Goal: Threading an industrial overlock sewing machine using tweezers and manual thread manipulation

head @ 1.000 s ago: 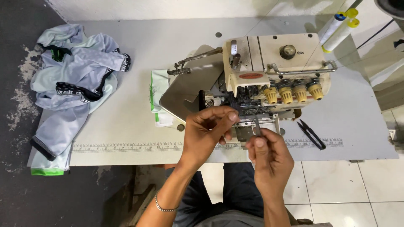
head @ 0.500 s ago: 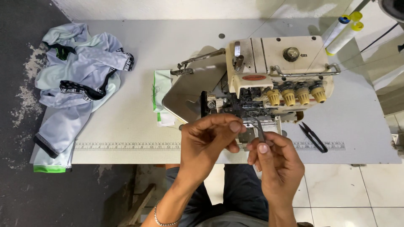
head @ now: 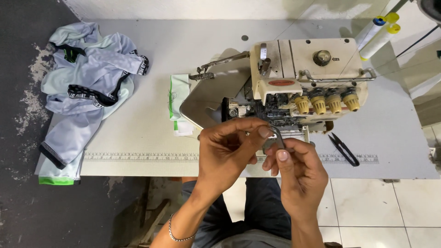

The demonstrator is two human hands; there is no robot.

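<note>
Both my hands are raised in front of a cream overlock sewing machine (head: 312, 64) on a white table (head: 138, 133). My right hand (head: 298, 172) grips thin metal tweezers (head: 277, 136) between thumb and fingers. My left hand (head: 229, 149), with a chain bracelet at the wrist, pinches thumb and forefinger at the upper end of the tweezers. Any thread between the fingertips is too fine to see. The hands hide the machine's needle area and part of its front plate.
Black thread snips (head: 343, 149) lie on the table to the right of my hands. A heap of pale grey garments (head: 87, 87) hangs over the table's left end. A folded white and green cloth (head: 178, 103) lies beside the machine. Thread cones (head: 377, 32) stand at the back right.
My left fingertips have moved right and closed on the tweezers' upper end. Both hands stay in front of the machine, slightly nearer the table edge.
</note>
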